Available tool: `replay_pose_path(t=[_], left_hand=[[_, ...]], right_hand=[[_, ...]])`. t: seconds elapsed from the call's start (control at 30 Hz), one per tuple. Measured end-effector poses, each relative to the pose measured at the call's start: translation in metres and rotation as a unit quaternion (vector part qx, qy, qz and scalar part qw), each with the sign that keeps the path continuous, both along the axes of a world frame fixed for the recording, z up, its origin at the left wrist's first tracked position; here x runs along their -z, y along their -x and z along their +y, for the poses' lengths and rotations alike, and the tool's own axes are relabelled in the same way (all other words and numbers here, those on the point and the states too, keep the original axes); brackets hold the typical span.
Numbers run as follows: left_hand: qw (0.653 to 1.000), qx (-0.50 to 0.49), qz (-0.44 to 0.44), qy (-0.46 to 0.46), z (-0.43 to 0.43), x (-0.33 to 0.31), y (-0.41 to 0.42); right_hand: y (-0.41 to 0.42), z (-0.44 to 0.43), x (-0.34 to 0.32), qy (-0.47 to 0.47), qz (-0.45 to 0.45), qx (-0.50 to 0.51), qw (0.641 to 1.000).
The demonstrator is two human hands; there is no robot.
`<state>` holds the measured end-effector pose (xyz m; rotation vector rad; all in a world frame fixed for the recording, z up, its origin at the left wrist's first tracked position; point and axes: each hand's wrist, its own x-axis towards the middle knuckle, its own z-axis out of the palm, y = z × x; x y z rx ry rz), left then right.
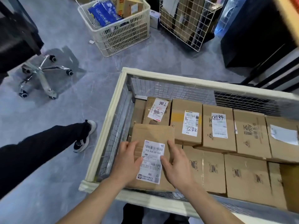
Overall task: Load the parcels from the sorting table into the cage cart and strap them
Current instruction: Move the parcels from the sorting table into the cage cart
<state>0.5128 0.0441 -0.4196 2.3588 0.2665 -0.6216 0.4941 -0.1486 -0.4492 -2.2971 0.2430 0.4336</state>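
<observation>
A brown cardboard parcel point(152, 135) with a white shipping label lies in the near left corner of the cage cart point(103, 130), a wire-mesh cart with a cream padded rim. My left hand point(127, 159) rests flat on the parcel's left part, fingers straight. My right hand point(176, 164) lies flat on its right part, thumb touching the label's edge. Several other brown parcels point(216, 126) fill the cart's floor in rows, most with white labels or printed marks.
A cream plastic crate point(123, 34) with blue packs and a box stands on the grey floor beyond the cart. Beside it leans a white wire rack point(186, 25). A swivel chair base point(40, 75) is at left. Another person's leg and shoe point(82, 136) stand close to the cart's left side.
</observation>
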Motion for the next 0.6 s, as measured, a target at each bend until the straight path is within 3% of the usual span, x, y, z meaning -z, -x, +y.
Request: replay_pose_path(t=[0.27, 0.6], left_hand=[[0.999, -0.008, 0.046, -0.018, 0.019, 0.048, -0.011], [0.997, 0.002, 0.027, -0.07, 0.032, 0.059, -0.009]], right_hand=[[-0.009, 0.019, 0.034, -0.037, 0.01, -0.032, 0.999], [0.001, 0.044, 0.041, -0.016, -0.008, -0.015, 1.0]])
